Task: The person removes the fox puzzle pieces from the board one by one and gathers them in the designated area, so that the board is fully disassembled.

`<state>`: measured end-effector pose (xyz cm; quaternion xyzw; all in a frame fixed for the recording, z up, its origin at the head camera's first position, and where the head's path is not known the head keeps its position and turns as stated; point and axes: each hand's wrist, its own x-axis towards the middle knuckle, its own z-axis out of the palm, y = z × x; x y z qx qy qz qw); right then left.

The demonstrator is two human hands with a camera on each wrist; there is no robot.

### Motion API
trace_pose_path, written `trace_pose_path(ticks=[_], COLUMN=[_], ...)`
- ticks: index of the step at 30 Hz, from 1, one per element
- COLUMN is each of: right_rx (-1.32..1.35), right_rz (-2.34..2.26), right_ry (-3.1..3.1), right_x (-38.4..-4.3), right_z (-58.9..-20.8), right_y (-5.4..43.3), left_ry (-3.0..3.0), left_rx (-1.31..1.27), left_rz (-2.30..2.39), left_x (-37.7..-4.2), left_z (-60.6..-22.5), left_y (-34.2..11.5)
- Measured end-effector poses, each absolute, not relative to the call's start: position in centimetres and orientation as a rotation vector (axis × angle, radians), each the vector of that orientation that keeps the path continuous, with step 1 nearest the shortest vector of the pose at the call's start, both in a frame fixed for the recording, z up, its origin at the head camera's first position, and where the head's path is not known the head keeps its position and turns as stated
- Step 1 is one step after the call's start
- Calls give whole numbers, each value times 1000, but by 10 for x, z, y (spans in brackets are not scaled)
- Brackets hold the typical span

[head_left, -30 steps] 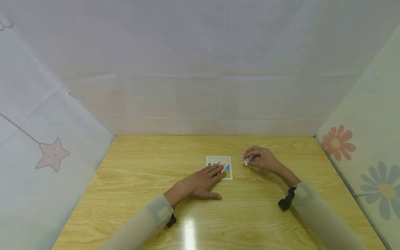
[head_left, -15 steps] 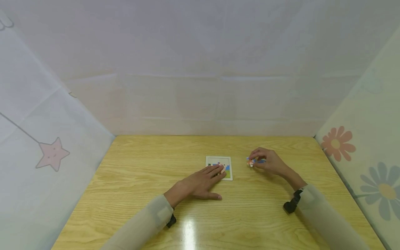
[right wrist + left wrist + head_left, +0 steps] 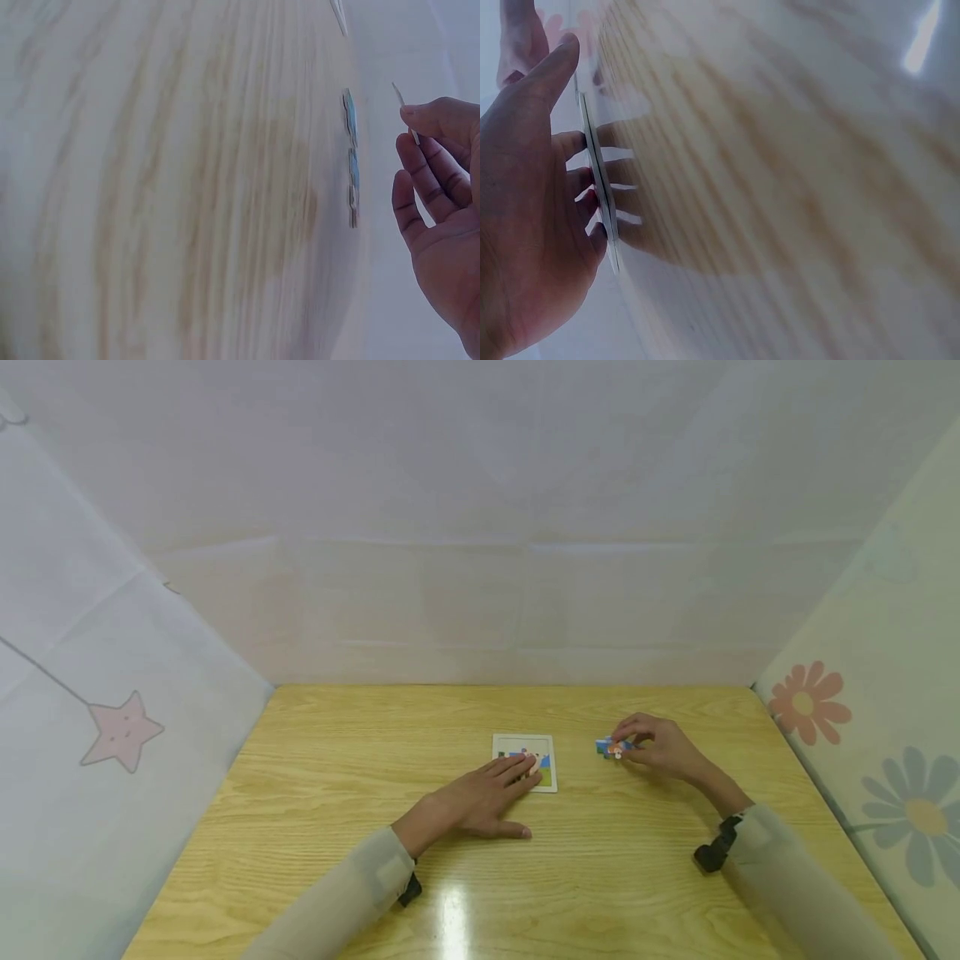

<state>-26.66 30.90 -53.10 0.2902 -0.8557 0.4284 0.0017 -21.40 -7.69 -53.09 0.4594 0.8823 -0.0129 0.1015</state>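
Observation:
My left hand [image 3: 487,797] rests with straight fingers on a small white-framed jigsaw board [image 3: 555,781], covering part of its picture. In the left wrist view, the board [image 3: 598,165] appears edge-on under the fingertips. My right hand [image 3: 667,752] pinches an orange and white puzzle piece [image 3: 618,749] between thumb and fingers, to the right of the board. The right wrist view shows this thin piece [image 3: 399,94] edge-on, held above the table. Below it lie loose blue puzzle pieces [image 3: 352,180], partly hidden by the right hand and held piece in the head view.
A light wooden table [image 3: 337,735] carries everything. White cloth [image 3: 420,593] hangs behind it, and printed cloth walls stand at both sides, with a star [image 3: 122,732] on the left and flowers [image 3: 802,703] on the right. Both wrists wear black cameras [image 3: 717,847].
My right hand has moved rightward with the pinched piece, and a blue and green piece on the table now shows to its left. My left hand has stayed on the board.

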Motion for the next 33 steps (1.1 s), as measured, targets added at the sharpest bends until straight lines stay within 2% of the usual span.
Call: trace_pose_path(ticks=[7,21,33], right_rx=[939,762,760], right_rz=[1345,1262,1203], right_ry=[-2662,-2778,-2753], right_x=[-266,-263,-262], right_z=[-532,-538,-538], right_y=[320,343,359], left_ry=[2603,2604,2603], left_rx=[1353,1346,1353], left_rz=[-23,-10,-6], left_x=[-214,-215,-215], left_z=[-529,-530,-532], left_y=[-77,-77,-76])
